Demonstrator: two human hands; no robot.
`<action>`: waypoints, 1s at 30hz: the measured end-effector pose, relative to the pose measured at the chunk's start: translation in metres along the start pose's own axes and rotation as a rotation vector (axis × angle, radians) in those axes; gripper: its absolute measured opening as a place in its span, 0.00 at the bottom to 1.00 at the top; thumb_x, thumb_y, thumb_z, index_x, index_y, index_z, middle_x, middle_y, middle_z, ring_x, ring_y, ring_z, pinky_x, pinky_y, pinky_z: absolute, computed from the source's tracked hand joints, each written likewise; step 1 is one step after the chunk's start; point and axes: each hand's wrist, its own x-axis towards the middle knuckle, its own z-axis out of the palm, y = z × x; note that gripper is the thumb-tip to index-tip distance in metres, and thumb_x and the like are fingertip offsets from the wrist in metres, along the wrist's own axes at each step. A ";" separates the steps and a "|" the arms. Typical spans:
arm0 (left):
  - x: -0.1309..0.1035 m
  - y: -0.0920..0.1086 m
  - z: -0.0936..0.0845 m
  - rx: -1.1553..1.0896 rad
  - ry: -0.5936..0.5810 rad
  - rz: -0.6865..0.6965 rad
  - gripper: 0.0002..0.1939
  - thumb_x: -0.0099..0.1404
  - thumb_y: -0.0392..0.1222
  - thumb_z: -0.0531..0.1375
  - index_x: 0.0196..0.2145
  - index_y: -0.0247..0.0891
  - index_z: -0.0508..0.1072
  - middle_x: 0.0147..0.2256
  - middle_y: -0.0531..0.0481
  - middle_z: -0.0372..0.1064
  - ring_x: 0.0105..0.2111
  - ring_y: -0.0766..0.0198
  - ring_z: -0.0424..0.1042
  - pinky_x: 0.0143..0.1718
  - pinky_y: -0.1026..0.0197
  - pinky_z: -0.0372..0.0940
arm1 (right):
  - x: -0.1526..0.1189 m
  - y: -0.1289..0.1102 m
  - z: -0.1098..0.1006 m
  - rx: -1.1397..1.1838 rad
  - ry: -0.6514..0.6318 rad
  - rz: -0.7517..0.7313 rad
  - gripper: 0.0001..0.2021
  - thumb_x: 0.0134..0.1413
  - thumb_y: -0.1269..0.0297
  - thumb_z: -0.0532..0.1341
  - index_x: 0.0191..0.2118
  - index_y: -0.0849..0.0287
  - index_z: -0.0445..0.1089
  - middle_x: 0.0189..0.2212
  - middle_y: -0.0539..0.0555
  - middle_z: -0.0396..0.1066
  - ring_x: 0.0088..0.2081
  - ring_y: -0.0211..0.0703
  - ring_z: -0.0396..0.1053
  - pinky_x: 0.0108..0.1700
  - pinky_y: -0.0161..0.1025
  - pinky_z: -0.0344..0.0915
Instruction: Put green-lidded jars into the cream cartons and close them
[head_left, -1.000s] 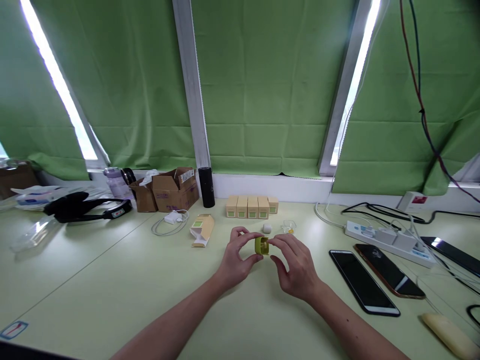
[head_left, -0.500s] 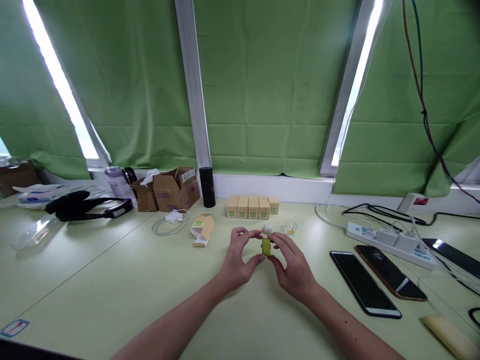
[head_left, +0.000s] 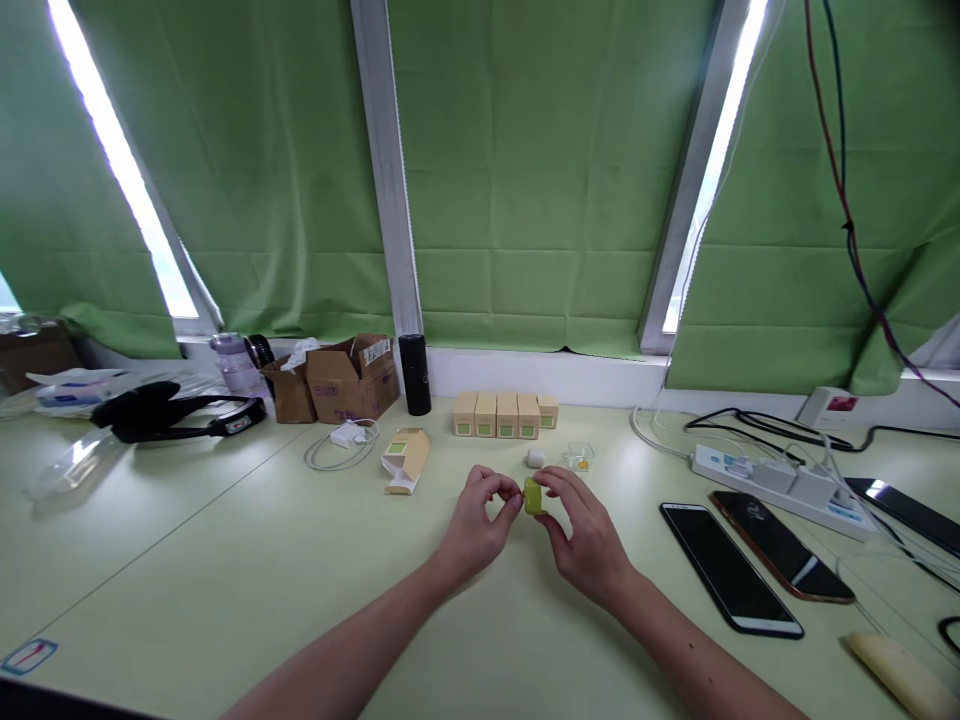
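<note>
My right hand [head_left: 586,530] pinches a small yellow-green case [head_left: 533,496] between thumb and fingertips, a little above the table. At the case's left edge, my left hand [head_left: 481,520] has its thumb and index finger pressed together; whatever lies between them is too small to make out. Just behind the case a small white object [head_left: 536,458] rests on the table, with a little clear container [head_left: 580,458] to its right. Farther back stands a row of several small tan boxes [head_left: 496,415]. An opened tan box [head_left: 406,460] lies to the left of my hands.
Two phones [head_left: 731,570] [head_left: 780,545] lie at the right, below a white power strip [head_left: 780,490] with cables. A white charger [head_left: 349,434], a cardboard box [head_left: 352,380] and a black cylinder [head_left: 415,375] are at the back left. A black headset [head_left: 180,410] lies farther left.
My left thumb and index finger have moved from around the case's top and bottom to a closed pinch at its left edge. My right hand still holds the case.
</note>
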 end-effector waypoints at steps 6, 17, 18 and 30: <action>0.000 -0.001 0.001 -0.006 0.005 0.005 0.03 0.68 0.39 0.60 0.36 0.39 0.74 0.36 0.49 0.66 0.38 0.60 0.70 0.43 0.55 0.68 | 0.000 0.000 0.000 0.005 -0.014 -0.009 0.24 0.63 0.76 0.57 0.63 0.55 0.61 0.55 0.64 0.71 0.58 0.56 0.70 0.53 0.57 0.77; 0.001 -0.002 0.002 -0.004 -0.031 -0.045 0.05 0.68 0.40 0.58 0.34 0.40 0.72 0.36 0.48 0.66 0.38 0.59 0.69 0.43 0.54 0.66 | 0.001 -0.001 0.000 0.011 -0.033 -0.002 0.23 0.64 0.76 0.56 0.62 0.54 0.61 0.54 0.63 0.71 0.57 0.55 0.71 0.53 0.55 0.78; 0.001 -0.002 0.002 -0.006 -0.029 -0.046 0.05 0.68 0.40 0.58 0.34 0.40 0.72 0.36 0.49 0.66 0.38 0.59 0.69 0.43 0.54 0.66 | 0.001 -0.001 0.000 0.014 -0.035 -0.001 0.23 0.64 0.75 0.56 0.62 0.54 0.61 0.54 0.63 0.71 0.57 0.55 0.71 0.53 0.56 0.78; 0.002 0.002 0.001 -0.007 -0.022 -0.053 0.05 0.68 0.40 0.57 0.33 0.40 0.71 0.36 0.48 0.66 0.39 0.58 0.69 0.44 0.54 0.66 | 0.002 -0.002 0.000 0.015 -0.030 0.020 0.21 0.64 0.73 0.57 0.61 0.54 0.62 0.54 0.62 0.72 0.57 0.55 0.72 0.53 0.54 0.78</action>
